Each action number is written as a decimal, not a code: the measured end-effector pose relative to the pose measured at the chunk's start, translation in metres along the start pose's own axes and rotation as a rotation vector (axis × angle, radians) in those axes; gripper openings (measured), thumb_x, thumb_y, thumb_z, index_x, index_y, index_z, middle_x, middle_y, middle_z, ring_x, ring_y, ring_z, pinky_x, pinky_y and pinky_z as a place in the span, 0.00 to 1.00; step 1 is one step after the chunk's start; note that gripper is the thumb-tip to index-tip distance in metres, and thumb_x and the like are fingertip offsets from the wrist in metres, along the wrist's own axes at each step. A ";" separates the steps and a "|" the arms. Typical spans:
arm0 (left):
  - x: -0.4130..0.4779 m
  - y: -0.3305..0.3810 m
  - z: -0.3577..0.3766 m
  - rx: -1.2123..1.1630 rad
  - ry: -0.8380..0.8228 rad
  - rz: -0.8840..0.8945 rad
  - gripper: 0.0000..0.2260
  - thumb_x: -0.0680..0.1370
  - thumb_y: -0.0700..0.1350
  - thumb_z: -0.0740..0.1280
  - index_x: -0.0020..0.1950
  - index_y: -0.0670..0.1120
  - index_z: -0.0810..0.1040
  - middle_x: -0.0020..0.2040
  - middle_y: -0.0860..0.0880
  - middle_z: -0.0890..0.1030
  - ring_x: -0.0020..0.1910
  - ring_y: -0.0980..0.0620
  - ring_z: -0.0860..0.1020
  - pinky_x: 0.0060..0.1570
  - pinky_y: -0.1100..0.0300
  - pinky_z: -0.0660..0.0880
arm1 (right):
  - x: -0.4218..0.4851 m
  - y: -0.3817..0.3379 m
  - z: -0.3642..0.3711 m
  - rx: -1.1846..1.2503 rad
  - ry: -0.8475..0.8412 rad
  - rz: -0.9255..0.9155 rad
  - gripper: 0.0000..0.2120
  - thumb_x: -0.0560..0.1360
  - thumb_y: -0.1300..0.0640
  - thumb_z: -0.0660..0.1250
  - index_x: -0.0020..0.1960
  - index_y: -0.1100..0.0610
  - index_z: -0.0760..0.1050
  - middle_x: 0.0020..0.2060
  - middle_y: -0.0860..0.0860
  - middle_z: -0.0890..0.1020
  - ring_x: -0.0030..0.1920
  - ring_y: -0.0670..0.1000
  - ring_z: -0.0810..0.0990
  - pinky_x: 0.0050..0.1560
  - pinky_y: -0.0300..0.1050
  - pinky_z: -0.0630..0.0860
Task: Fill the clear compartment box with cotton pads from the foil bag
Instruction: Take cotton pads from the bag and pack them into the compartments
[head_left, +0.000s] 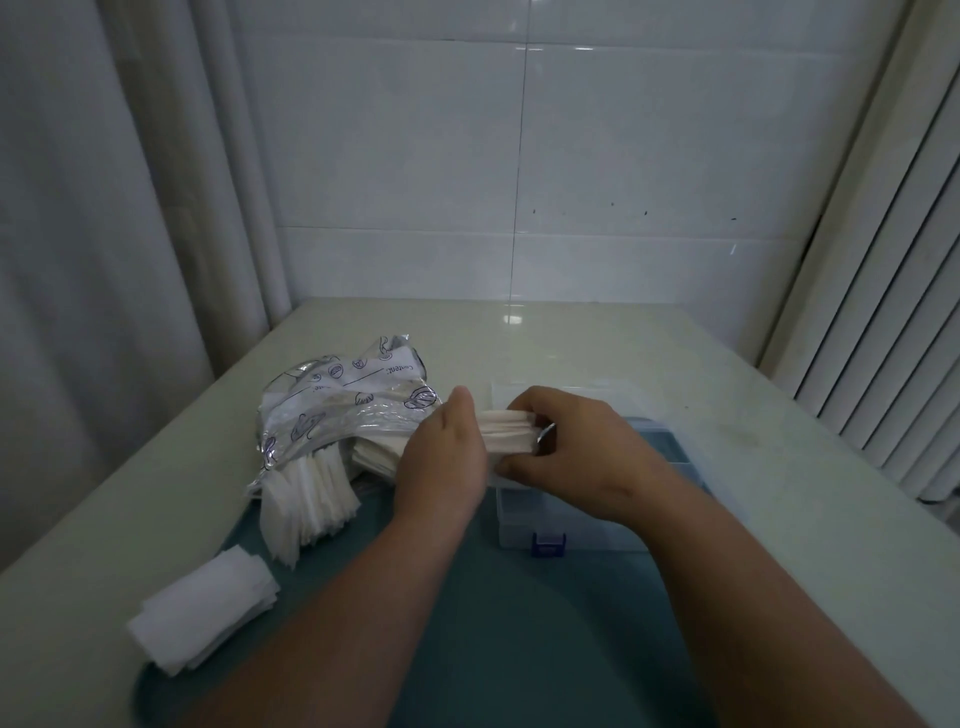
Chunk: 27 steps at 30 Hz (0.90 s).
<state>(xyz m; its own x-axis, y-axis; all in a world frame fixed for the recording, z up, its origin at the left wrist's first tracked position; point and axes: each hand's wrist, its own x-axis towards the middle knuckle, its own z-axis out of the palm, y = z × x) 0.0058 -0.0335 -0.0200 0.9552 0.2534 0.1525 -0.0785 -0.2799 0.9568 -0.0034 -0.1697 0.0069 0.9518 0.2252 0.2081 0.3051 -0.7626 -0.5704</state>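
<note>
Hands (441, 457) (566, 447) hold pads (509, 428), perhaps above box (524, 525).

You are stationed in a plain tiled indoor corner; whether it belongs to a home or a utility room cannot be determined. Reference features: large glossy white wall tiles (623, 156) directly ahead, a pale pleated curtain (104, 208) on your left, vertical white slats (883, 322) on your right, and a smooth pale table (571, 343) carrying a teal mat (519, 623)
</note>
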 end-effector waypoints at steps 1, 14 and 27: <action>0.000 0.003 0.000 0.015 0.015 0.011 0.17 0.83 0.51 0.52 0.36 0.50 0.67 0.40 0.48 0.74 0.45 0.45 0.73 0.51 0.50 0.73 | -0.001 -0.001 0.000 -0.001 -0.018 -0.004 0.14 0.71 0.49 0.73 0.54 0.46 0.74 0.43 0.42 0.79 0.39 0.41 0.78 0.38 0.34 0.73; -0.005 0.012 0.001 -0.446 -0.152 -0.033 0.06 0.72 0.45 0.63 0.43 0.48 0.79 0.33 0.51 0.76 0.32 0.55 0.71 0.27 0.63 0.65 | 0.003 0.000 -0.008 0.489 0.058 0.190 0.08 0.76 0.55 0.69 0.52 0.59 0.79 0.36 0.53 0.85 0.35 0.50 0.85 0.42 0.47 0.84; 0.001 0.006 0.003 -0.306 -0.095 0.070 0.15 0.75 0.44 0.68 0.57 0.59 0.70 0.47 0.48 0.83 0.45 0.49 0.83 0.49 0.46 0.81 | 0.005 0.005 -0.015 0.500 0.137 0.184 0.06 0.77 0.58 0.66 0.51 0.51 0.69 0.44 0.53 0.83 0.39 0.50 0.82 0.43 0.43 0.81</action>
<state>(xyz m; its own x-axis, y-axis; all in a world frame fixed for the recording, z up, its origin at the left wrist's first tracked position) 0.0069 -0.0378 -0.0144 0.9657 0.1523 0.2101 -0.2128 0.0011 0.9771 0.0020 -0.1812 0.0171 0.9884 0.0083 0.1517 0.1428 -0.3931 -0.9083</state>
